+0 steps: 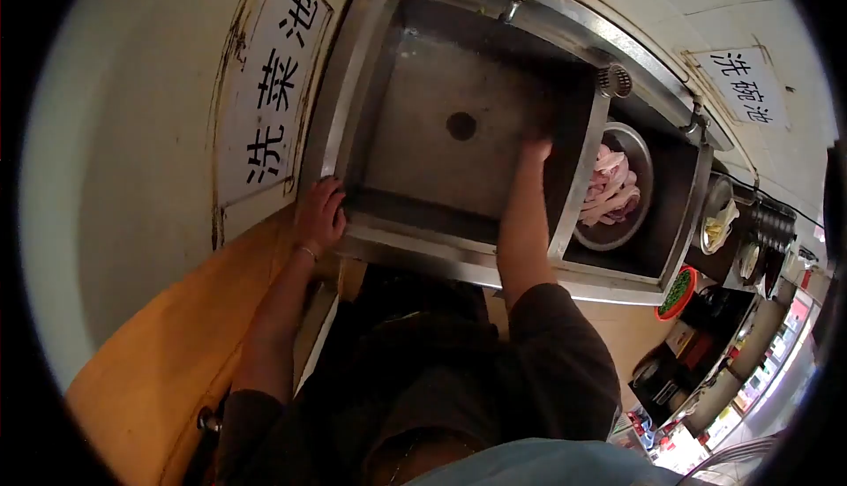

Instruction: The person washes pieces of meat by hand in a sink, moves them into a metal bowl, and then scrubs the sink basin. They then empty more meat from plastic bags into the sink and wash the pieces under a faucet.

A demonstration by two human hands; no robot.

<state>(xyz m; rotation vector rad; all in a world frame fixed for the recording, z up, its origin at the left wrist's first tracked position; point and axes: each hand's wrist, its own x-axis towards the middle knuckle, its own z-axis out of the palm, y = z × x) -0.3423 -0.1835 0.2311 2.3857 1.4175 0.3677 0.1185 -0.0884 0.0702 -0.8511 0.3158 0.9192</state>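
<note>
The steel sink [423, 146] lies in front of the person, whose right hand [536, 147] reaches down inside by its right wall, fingers too dark to tell open from closed, while the left hand [321, 214] rests open, fingers over the sink's left rim. Right of the sink, a metal bowl [647, 173] of pale meat [609, 190] sits in a smaller basin [663, 232]; left of it a lettered sign [275, 89] hangs on the wall [146, 124], and tiled wall [732, 14] rises behind.

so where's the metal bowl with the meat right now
In the head view, the metal bowl sits in the right-hand sink basin, across the divider from the right hand.
</note>
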